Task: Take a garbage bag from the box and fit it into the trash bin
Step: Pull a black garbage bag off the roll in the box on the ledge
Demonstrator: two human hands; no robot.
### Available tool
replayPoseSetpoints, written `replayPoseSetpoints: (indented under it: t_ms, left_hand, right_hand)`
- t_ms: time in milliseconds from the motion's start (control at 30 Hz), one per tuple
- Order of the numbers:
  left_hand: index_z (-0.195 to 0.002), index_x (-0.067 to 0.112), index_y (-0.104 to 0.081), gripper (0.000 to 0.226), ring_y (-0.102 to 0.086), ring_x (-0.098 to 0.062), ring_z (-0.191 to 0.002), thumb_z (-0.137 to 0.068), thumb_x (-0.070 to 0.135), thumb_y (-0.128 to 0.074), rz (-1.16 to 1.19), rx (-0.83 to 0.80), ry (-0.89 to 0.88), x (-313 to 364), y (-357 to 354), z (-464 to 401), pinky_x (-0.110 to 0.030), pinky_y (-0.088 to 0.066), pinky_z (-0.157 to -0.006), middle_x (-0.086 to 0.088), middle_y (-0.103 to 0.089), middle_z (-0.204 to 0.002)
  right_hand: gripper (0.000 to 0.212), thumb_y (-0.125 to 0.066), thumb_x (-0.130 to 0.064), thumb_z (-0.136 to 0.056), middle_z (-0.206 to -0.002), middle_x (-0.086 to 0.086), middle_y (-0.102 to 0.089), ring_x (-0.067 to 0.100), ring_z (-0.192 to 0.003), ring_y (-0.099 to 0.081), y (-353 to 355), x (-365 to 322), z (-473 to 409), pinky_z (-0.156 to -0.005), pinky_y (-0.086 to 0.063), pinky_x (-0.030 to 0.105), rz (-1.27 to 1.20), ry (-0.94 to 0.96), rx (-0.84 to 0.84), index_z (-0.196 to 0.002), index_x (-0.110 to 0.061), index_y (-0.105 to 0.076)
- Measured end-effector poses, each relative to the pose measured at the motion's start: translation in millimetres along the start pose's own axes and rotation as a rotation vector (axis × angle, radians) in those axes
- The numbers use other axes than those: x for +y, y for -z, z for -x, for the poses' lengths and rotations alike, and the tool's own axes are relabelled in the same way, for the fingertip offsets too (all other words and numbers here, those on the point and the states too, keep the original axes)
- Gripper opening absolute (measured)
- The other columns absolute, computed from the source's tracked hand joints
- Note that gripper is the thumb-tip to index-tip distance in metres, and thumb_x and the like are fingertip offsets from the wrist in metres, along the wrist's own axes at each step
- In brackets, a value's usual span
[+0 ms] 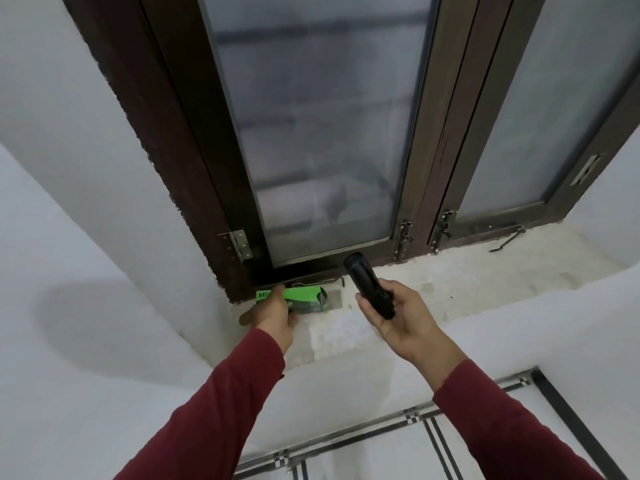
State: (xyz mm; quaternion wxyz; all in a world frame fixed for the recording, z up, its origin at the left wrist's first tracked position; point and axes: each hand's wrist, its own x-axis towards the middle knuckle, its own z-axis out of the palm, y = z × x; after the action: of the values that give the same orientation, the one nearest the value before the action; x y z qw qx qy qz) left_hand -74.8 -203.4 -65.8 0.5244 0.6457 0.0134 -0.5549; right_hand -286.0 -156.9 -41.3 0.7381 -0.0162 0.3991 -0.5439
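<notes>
A green garbage bag box (304, 296) lies on its side on the window sill (460, 289), at the left corner against the dark window frame. My left hand (275, 315) rests on the box's left end, fingers wrapped over it. My right hand (391, 315) is raised just right of the box and holds a black roll of garbage bags (369, 284), which points up and to the left. The trash bin is out of view.
A brown wooden window (311, 133) with frosted glass fills the wall above the sill. Metal latches (403, 239) and a hook (507, 239) sit along its lower frame. White walls flank the sill, and tiled floor (398, 452) with dark border lines lies below.
</notes>
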Motion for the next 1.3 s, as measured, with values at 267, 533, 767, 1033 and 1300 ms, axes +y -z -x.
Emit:
replayPoseSetpoints:
  t_ms: [267,533,767,1033,1300]
  left_hand:
    - [-0.127,0.019,-0.06,0.044,-0.065,-0.021,-0.108,-0.093,0.045,-0.068,-0.392,-0.436,-0.324,-16.1,5.1,58.8,-0.038,-0.054,-0.085,0.001,-0.068,-0.115]
    - [-0.136,0.02,-0.057,0.046,-0.071,-0.023,-0.108,-0.098,0.046,-0.062,-0.395,-0.525,-0.288,-1.8,4.1,61.8,-0.047,-0.059,-0.096,-0.005,-0.072,-0.12]
    - [-0.127,0.01,-0.069,0.051,-0.07,-0.035,-0.114,-0.097,0.05,-0.058,-0.088,-0.606,0.046,15.5,6.9,66.2,-0.045,-0.057,-0.094,-0.019,-0.074,-0.121]
    - [-0.13,0.009,-0.067,0.046,-0.071,-0.032,-0.096,-0.088,0.028,-0.069,-0.162,-0.574,0.078,15.4,17.6,64.2,-0.035,-0.061,-0.063,-0.017,-0.075,-0.118]
    - [-0.128,0.006,-0.067,0.041,-0.069,-0.03,-0.085,-0.088,0.016,-0.067,-0.326,-0.52,0.072,14.3,15.4,61.6,-0.032,-0.056,-0.063,-0.015,-0.073,-0.103]
  right_hand:
    - [0.046,-0.07,-0.035,-0.095,-0.127,0.027,-0.067,0.028,-0.104,-0.072,-37.5,26.2,5.1,-0.077,-0.064,0.029,0.099,-0.173,-0.026,-0.121,0.002,-0.069]
    - [0.046,-0.077,-0.06,-0.08,-0.11,-0.006,-0.078,0.012,-0.109,-0.069,-50.1,21.3,10.8,-0.09,-0.055,0.037,1.055,0.008,-0.092,-0.112,-0.027,-0.073]
    - [0.011,-0.072,-0.011,-0.093,-0.106,0.018,-0.078,0.026,-0.097,-0.074,-46.0,25.6,-8.4,-0.078,-0.06,0.033,0.656,0.015,-0.07,-0.1,-0.003,-0.07]
    - [0.024,-0.053,0.007,-0.097,-0.103,0.02,-0.071,0.028,-0.089,-0.069,-41.7,18.4,-4.3,-0.075,-0.063,0.039,0.612,0.176,0.008,-0.106,-0.015,-0.056]
    - [0.035,-0.063,-0.046,-0.093,-0.119,0.015,-0.069,0.031,-0.106,-0.067,-48.0,9.5,9.0,-0.082,-0.058,0.046,0.666,-0.002,0.025,-0.113,-0.018,-0.067]
